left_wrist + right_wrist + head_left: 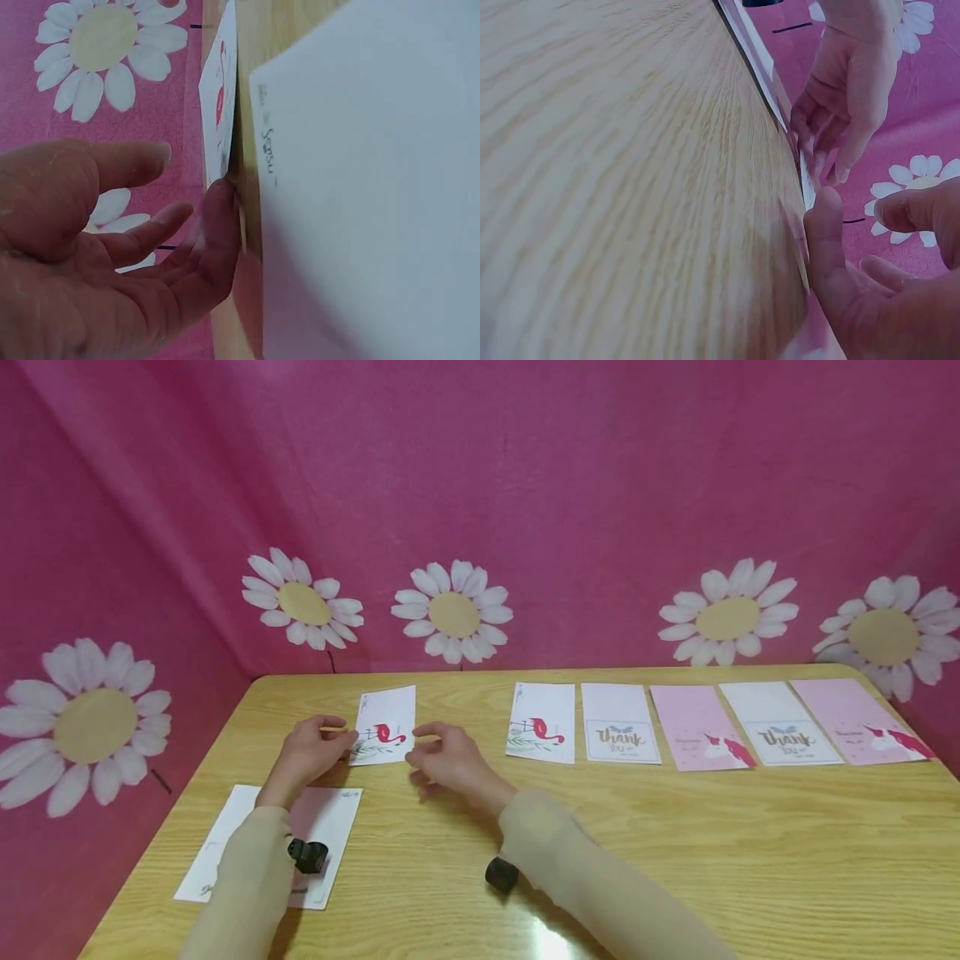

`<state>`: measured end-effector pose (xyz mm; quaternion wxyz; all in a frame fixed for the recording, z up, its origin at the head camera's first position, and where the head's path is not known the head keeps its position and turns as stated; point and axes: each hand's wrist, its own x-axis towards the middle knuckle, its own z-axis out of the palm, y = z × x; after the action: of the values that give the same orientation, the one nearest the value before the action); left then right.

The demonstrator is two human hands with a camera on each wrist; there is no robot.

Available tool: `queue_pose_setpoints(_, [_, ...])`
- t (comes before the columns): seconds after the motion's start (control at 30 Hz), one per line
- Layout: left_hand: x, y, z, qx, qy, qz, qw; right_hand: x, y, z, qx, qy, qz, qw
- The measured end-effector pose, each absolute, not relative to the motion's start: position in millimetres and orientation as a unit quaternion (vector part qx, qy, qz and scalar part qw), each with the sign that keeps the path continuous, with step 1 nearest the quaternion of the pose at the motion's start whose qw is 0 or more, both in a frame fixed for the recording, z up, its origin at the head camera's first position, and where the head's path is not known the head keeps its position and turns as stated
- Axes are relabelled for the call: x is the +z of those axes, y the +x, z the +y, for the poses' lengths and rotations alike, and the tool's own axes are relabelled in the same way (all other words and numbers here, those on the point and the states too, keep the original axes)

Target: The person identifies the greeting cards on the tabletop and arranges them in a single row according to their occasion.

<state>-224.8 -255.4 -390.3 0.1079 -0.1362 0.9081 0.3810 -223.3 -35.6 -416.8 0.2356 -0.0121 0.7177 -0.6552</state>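
Note:
A white card with a red flamingo and green leaves [392, 714] lies on the left half of the table, between both hands. At its left edge is my left hand [313, 747]. In the left wrist view a fingertip of that hand [180, 277] meets the corner of the card [217, 105], while the thumb stands apart from the fingers. My right hand [456, 762] is beside the card's right edge, fingers lightly bent. In the right wrist view its thumb [911, 210] is spread away from the finger at the card's edge.
Beneath the left forearm lies a larger white sheet [341, 827]. To the right stand in a row a second flamingo card [543, 706], thank-you cards [615, 702] and pink unicorn cards [686, 710]. A pink curtain with daisies [525, 485] hangs behind the wooden table [420, 877].

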Motion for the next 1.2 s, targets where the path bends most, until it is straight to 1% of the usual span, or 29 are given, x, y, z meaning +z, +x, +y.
queue_pose_setpoints(0.2, [-389.2, -227.6, -250.7, 0.417, -0.128, 0.894, 0.105, -416.6, -224.0, -31.7, -0.664, -0.007, 0.709, 0.238])
queue_pose_setpoints(0.4, [-383.8, -227.1, -241.4, 0.442, -0.111, 0.887, 0.076, -414.4, -224.0, -22.5, -0.667, -0.017, 0.711, 0.223])
queue_pose_setpoints(0.57, [-379.2, -219.1, -233.3, 0.478, -0.091, 0.872, 0.05, -409.2, -225.3, -9.5, -0.655, -0.024, 0.731, 0.19])
queue_pose_setpoints(0.73, [-377.7, -211.1, -225.6, 0.519, -0.069, 0.851, 0.031, -402.8, -227.5, 2.5, -0.647, -0.043, 0.749, 0.134])
queue_pose_setpoints(0.9, [-378.4, -203.5, -214.7, 0.547, -0.053, 0.834, 0.035, -395.1, -225.3, 12.7, -0.642, -0.059, 0.759, 0.095])
queue_pose_setpoints(1.2, [-376.7, -191.3, -185.3, 0.578, -0.041, 0.814, 0.047, -388.5, -218.1, 34.8, -0.641, -0.049, 0.765, 0.044])
